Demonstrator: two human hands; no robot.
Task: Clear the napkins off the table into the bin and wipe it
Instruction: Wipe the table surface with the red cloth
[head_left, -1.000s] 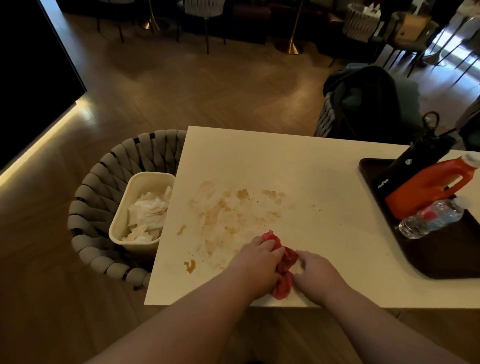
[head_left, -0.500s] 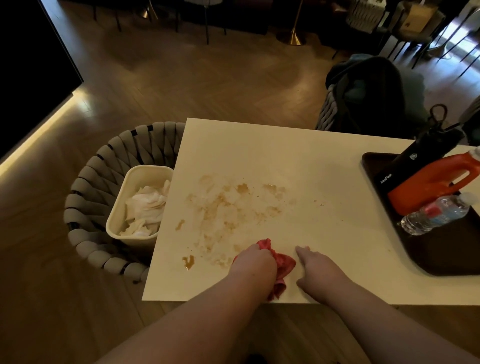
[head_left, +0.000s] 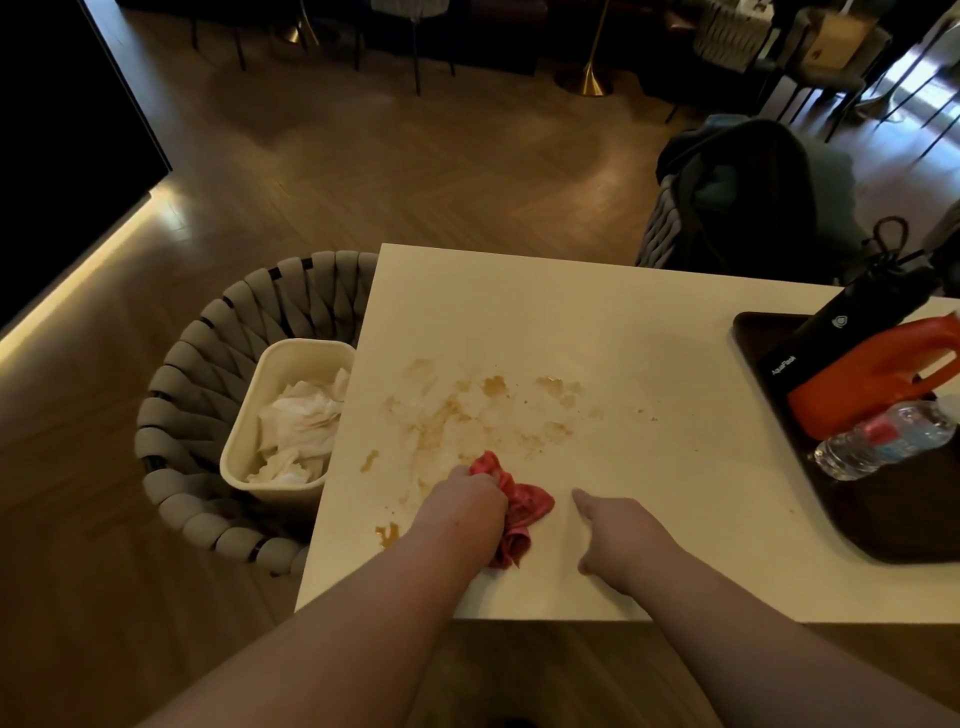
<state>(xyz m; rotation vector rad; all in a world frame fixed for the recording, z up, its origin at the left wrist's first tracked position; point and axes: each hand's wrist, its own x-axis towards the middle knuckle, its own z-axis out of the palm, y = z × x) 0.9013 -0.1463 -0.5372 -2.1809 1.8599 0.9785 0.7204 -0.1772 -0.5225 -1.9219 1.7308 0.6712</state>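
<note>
My left hand (head_left: 464, 508) grips a crumpled red cloth (head_left: 522, 512) and holds it down on the white table (head_left: 597, 332), near the front edge. Brown smears (head_left: 467, 415) spread over the tabletop just beyond the cloth, with a small puddle (head_left: 387, 534) at the left edge. My right hand (head_left: 621, 532) rests flat on the table to the right of the cloth, fingers straight, holding nothing. Crumpled white napkins (head_left: 301, 423) lie in the cream bin (head_left: 244, 447) left of the table.
The bin stands on a woven grey chair (head_left: 208, 364) at the table's left side. A dark tray (head_left: 893, 525) at the right carries an orange jug (head_left: 872, 374), a black flask (head_left: 857, 322) and a lying water bottle (head_left: 883, 439). A chair draped with dark clothing (head_left: 743, 197) stands behind.
My right hand let go of the red cloth and moved right, flat onto the table. My left hand slid the cloth a little left towards the smears.
</note>
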